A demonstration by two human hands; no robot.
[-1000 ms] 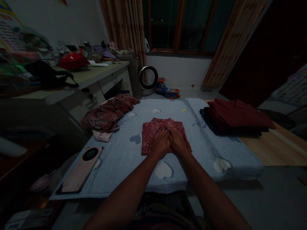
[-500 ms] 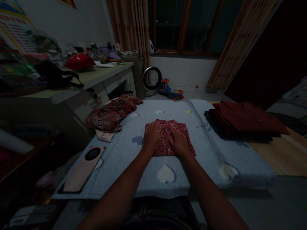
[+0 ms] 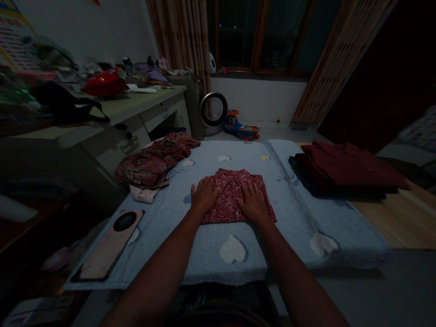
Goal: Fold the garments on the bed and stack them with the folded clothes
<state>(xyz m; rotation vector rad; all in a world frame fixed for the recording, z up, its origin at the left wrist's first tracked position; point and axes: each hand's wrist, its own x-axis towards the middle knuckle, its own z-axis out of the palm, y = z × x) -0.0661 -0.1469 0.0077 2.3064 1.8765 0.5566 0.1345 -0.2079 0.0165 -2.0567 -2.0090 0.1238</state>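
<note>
A red, small-patterned shirt [image 3: 228, 200] lies folded into a flat rectangle, its collar at the far edge. My left hand [image 3: 203, 196] rests on the shirt's left side with the fingers apart and the thumb out to the left. On the right part of the shirt lies my right hand [image 3: 252, 202], flat with its fingers spread. Beneath the shirt is a light blue cloth [image 3: 279, 245] with heart shapes, covering the table.
Crumpled patterned clothing [image 3: 153, 161] lies at the back left, and a pink phone [image 3: 111, 247] at the front left. A stack of folded dark red clothes [image 3: 347, 168] stands on the right. Beyond the table are a cluttered desk [image 3: 136, 106] and a blue ride-on toy [image 3: 240, 127].
My left hand has slid left toward the shirt's left edge and its fingers have opened out. My right hand stays nearly where it was on the shirt. The view has shifted slightly.
</note>
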